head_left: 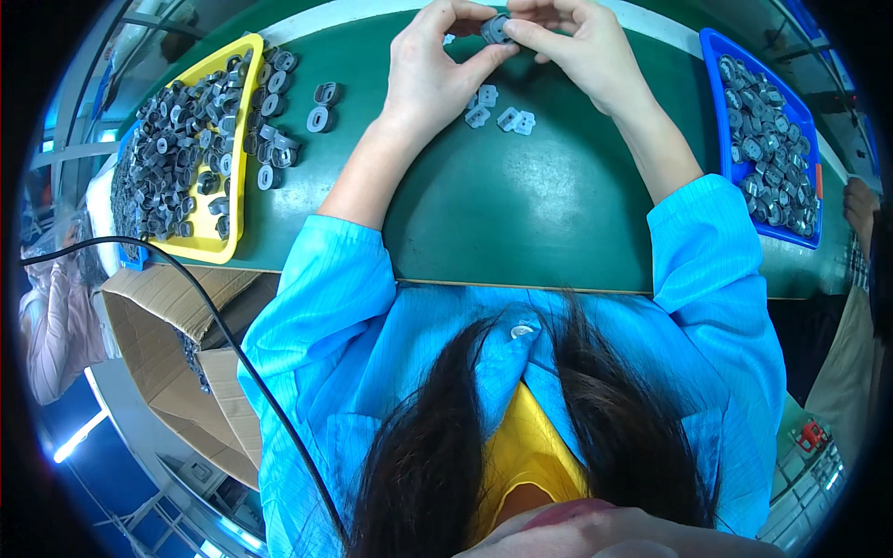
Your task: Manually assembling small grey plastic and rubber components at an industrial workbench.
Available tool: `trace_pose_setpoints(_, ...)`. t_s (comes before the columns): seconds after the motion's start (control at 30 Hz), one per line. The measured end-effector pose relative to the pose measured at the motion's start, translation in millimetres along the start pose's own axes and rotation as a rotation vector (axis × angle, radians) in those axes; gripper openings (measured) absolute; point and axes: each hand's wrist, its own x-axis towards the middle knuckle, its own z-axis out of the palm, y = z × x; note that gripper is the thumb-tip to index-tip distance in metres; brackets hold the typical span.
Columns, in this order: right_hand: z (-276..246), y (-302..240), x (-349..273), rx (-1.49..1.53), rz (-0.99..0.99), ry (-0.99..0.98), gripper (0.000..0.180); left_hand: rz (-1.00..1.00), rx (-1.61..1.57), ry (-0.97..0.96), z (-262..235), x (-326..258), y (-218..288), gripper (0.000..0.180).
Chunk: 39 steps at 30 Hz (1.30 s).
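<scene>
Over the far part of the green table (521,209), both my hands are closed on one small dark grey plastic housing (498,30). My left hand (430,70) pinches it between thumb and fingers from the left. From the right, my right hand (586,56) grips it with its thumb against the side. Some fingertips are cut off at the upper edge. Just below the hands lie several small translucent white plastic pieces (524,123). To the left of my left hand, two loose grey housings (319,119) rest on the table.
A yellow tray (234,200) heaped with grey housings stands at left, with more housings (268,177) along its right side. A blue tray (714,70) of similar parts stands at right. An open cardboard box (167,372) and black cable (200,284) are lower left. Other people (860,209) are at both sides.
</scene>
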Motion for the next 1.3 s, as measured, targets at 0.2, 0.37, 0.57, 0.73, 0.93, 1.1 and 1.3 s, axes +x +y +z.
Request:
trace_pose_setpoints(0.2,2,13,-1,0.817,0.534,-0.256,0.016,0.457,-0.524,0.216,19,6,-8,0.038)
trace_pose_setpoints(0.37,0,28,-2,0.822,0.498,-0.261,0.013,0.26,0.039,0.023,0,1,23,0.043)
trace_pose_setpoints(0.57,-19,17,9,0.758,0.622,-0.426,0.011,0.354,-0.238,-0.076,-5,9,5,0.059)
trace_pose_setpoints(0.73,-20,29,4,0.545,0.464,-0.396,0.014,0.178,-0.138,-0.253,-20,7,27,0.059)
trace_pose_setpoints(0.93,5,25,-5,0.234,0.124,-0.18,0.018,0.293,0.029,-0.153,-17,1,21,0.049)
trace_pose_setpoints(1.1,-12,22,3,0.641,0.23,-0.274,0.031,0.44,0.262,0.036,-8,6,18,0.051)
trace_pose_setpoints(1.3,-17,23,-1,0.96,0.373,-0.418,0.029,0.427,-0.066,0.063,-1,-2,38,0.049)
